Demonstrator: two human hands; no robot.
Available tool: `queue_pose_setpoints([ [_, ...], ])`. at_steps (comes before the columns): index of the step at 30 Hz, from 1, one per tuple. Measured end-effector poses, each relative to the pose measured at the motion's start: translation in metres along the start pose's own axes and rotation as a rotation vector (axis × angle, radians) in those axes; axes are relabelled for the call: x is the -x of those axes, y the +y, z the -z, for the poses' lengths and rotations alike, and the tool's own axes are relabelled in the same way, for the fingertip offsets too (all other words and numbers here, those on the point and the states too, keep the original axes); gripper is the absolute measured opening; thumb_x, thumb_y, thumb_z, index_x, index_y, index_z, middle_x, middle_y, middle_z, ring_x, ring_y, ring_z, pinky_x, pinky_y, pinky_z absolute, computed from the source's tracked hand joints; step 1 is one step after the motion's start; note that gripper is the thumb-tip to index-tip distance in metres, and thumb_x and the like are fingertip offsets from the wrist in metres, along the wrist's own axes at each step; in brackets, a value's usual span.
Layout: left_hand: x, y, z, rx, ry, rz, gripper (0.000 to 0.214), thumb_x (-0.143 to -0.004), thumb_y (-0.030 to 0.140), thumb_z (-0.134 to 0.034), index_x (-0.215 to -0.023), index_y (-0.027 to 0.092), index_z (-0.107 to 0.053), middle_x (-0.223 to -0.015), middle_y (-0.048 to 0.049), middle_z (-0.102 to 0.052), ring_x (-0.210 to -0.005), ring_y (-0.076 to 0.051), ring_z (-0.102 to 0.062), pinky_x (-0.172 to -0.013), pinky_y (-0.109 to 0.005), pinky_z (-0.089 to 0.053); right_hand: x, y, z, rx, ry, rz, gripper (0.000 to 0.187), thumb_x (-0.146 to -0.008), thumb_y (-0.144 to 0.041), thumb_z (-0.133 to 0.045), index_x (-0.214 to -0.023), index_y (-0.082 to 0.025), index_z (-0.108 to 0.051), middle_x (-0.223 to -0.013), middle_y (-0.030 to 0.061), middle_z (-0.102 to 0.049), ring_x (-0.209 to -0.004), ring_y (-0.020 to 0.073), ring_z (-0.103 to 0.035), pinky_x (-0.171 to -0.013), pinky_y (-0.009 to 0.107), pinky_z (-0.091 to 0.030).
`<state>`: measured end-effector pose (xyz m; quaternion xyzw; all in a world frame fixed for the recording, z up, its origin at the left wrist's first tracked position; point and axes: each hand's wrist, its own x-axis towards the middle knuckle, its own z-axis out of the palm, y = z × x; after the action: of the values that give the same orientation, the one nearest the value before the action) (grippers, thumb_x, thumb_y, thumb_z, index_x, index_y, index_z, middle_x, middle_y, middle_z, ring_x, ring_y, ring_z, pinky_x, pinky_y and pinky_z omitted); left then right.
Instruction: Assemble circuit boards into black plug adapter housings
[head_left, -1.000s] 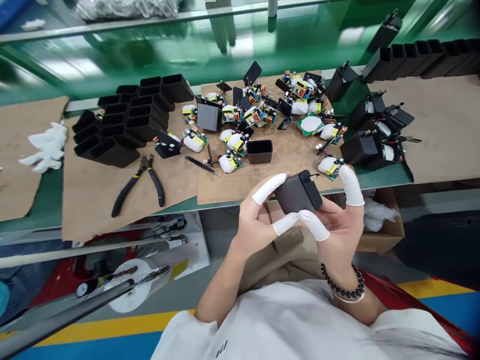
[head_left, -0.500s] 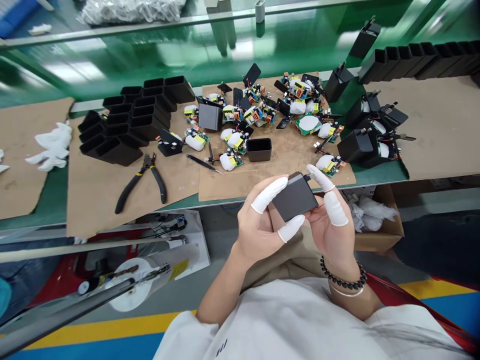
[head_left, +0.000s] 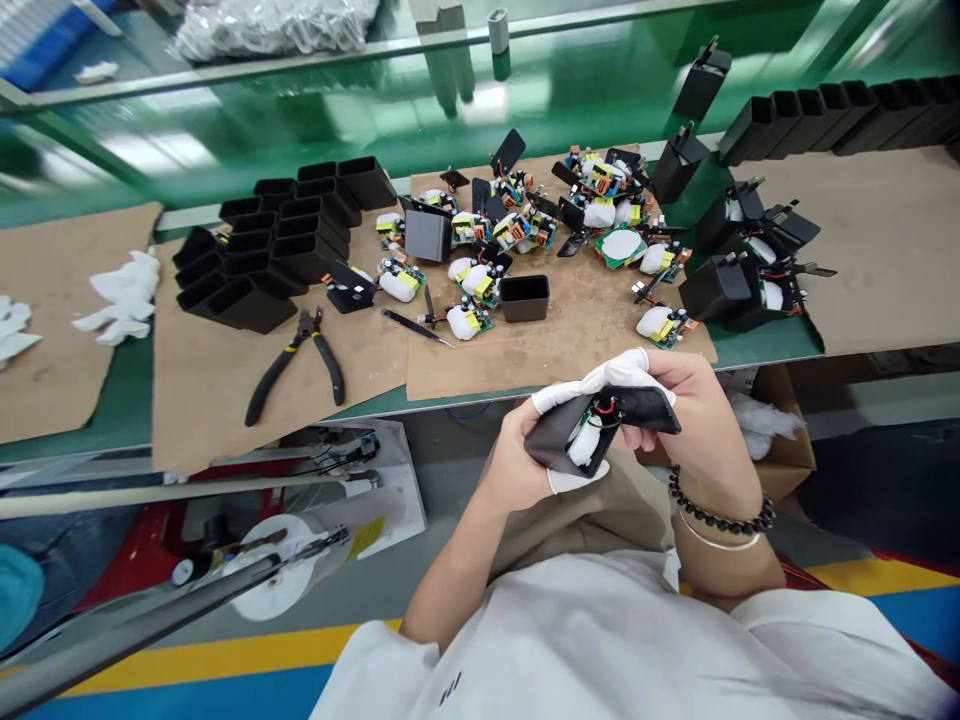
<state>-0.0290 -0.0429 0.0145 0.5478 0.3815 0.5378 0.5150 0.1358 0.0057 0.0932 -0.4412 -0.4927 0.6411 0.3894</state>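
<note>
One black case is up in the air, just off the near edge of the worktop, right of its middle, and now it shows its inside! Half a second ago the cover sat over its end; now it angles out to the right, with red and black wires in the gap. A white block shows in the mouth of the case. That suggests the cover is loose rather than fastened, so the unit looks unfinished as it stands.

The left hand is closed around the case, fingers along the upper side and thumb along the lower. The right hand has turned over and grips the cover, its white-tipped fingers at the upper edge.

Outward we go: near the worktop's front edge sits an open-mouthed case, with a slim tool to its left and a loose board over to its right. Behind them, circuit boards crowd towards the back edge. Left along the front lie spread pliers, beside a block of black cases. At the right, units with tilted covers gather, and a row of cases lines the back right corner.
</note>
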Motion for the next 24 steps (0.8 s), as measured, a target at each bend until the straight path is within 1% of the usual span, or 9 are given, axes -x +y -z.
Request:
queue_pose_setpoints([
  [4, -0.002, 0.002, 0.003, -0.027, 0.037, 0.016, 0.062, -0.07, 0.038, -0.093, -0.125, 0.019, -0.072, -0.126, -0.0128, -0.079, -0.115, -0.029, -0.077, -0.103, -0.04, -0.063, 0.007, -0.006, 0.006, 0.101, 0.027, 0.028, 0.03, -0.081, -0.05, -0.085, -0.082, -0.021, -0.079, -0.062, 0.0, -0.073, -0.043, 0.0115, -0.061, -0.037, 0.021, -0.048],
  [8, -0.006, 0.007, 0.009, -0.078, 0.054, 0.044, 0.063, -0.067, 0.035, -0.093, -0.123, 0.018, -0.073, -0.128, -0.013, -0.078, -0.118, -0.031, -0.076, -0.106, -0.042, -0.061, 0.018, -0.015, 0.016, 0.401, -0.057, 0.158, 0.017, -0.088, -0.039, -0.08, -0.092, -0.023, -0.079, -0.085, 0.0028, -0.082, -0.067, 0.0173, -0.076, -0.061, 0.026, -0.065],
  [12, -0.014, 0.006, 0.014, 0.181, -0.035, 0.237, 0.059, -0.06, 0.04, -0.098, -0.112, 0.02, -0.078, -0.111, -0.0102, -0.084, -0.101, -0.031, -0.081, -0.094, -0.042, -0.067, 0.016, -0.018, 0.03, 0.727, -0.183, 0.391, 0.018, -0.087, -0.02, -0.076, -0.104, -0.025, -0.077, -0.094, 0.0009, -0.083, -0.077, 0.017, -0.077, -0.072, 0.027, -0.065],
  [15, -0.017, 0.001, 0.016, 0.438, -0.141, 0.373, 0.052, -0.054, 0.042, -0.098, -0.099, 0.021, -0.082, -0.091, -0.0086, -0.084, -0.079, -0.033, -0.082, -0.076, -0.048, -0.07, 0.003, -0.013, 0.04, 0.765, -0.317, 0.541, 0.018, -0.087, -0.015, -0.074, -0.102, -0.026, -0.074, -0.102, 0.0008, -0.082, -0.084, 0.0171, -0.078, -0.078, 0.028, -0.065],
  [17, -0.018, -0.002, 0.014, 0.526, -0.183, 0.42, 0.044, -0.054, 0.04, -0.096, -0.092, 0.02, -0.083, -0.084, -0.0092, -0.083, -0.071, -0.034, -0.081, -0.069, -0.051, -0.07, -0.005, -0.007, 0.044, 0.731, -0.347, 0.599, 0.015, -0.09, -0.015, -0.07, -0.099, -0.026, -0.072, -0.112, 0.0026, -0.082, -0.094, 0.0185, -0.079, -0.086, 0.031, -0.066],
  [19, -0.019, -0.001, 0.01, 0.543, -0.143, 0.446, 0.04, -0.056, 0.034, -0.093, -0.092, 0.021, -0.081, -0.089, -0.009, -0.084, -0.076, -0.034, -0.081, -0.075, -0.052, -0.07, -0.008, 0.0, 0.043, 0.713, -0.251, 0.637, 0.016, -0.093, -0.014, -0.067, -0.102, -0.026, -0.073, -0.125, 0.005, -0.08, -0.111, 0.0215, -0.078, -0.098, 0.037, -0.065],
  [21, -0.021, 0.002, 0.003, 0.48, -0.007, 0.436, 0.043, -0.057, 0.029, -0.092, -0.097, 0.02, -0.079, -0.095, -0.0076, -0.084, -0.085, -0.031, -0.081, -0.086, -0.051, -0.068, -0.004, 0.008, 0.038, 0.658, -0.023, 0.651, 0.023, -0.094, -0.017, -0.069, -0.113, -0.028, -0.072, -0.136, 0.0079, -0.075, -0.126, 0.0247, -0.072, -0.104, 0.041, -0.062],
  [23, -0.024, 0.007, -0.006, 0.329, 0.179, 0.379, 0.049, -0.062, 0.029, -0.091, -0.108, 0.02, -0.075, -0.104, -0.0071, -0.083, -0.094, -0.028, -0.08, -0.095, -0.049, -0.065, 0.002, 0.017, 0.028, 0.538, 0.183, 0.609, 0.038, -0.093, -0.022, -0.074, -0.13, -0.03, -0.066, -0.138, 0.0102, -0.072, -0.127, 0.0258, -0.072, -0.099, 0.04, -0.065],
  [24, -0.026, 0.009, -0.01, 0.234, 0.259, 0.326, 0.052, -0.065, 0.029, -0.089, -0.114, 0.02, -0.072, -0.11, -0.0079, -0.082, -0.1, -0.028, -0.078, -0.099, -0.048, -0.063, 0.004, 0.021, 0.023, 0.469, 0.217, 0.575, 0.046, -0.093, -0.026, -0.075, -0.137, -0.031, -0.061, -0.136, 0.0107, -0.073, -0.123, 0.0255, -0.074, -0.093, 0.038, -0.067],
])
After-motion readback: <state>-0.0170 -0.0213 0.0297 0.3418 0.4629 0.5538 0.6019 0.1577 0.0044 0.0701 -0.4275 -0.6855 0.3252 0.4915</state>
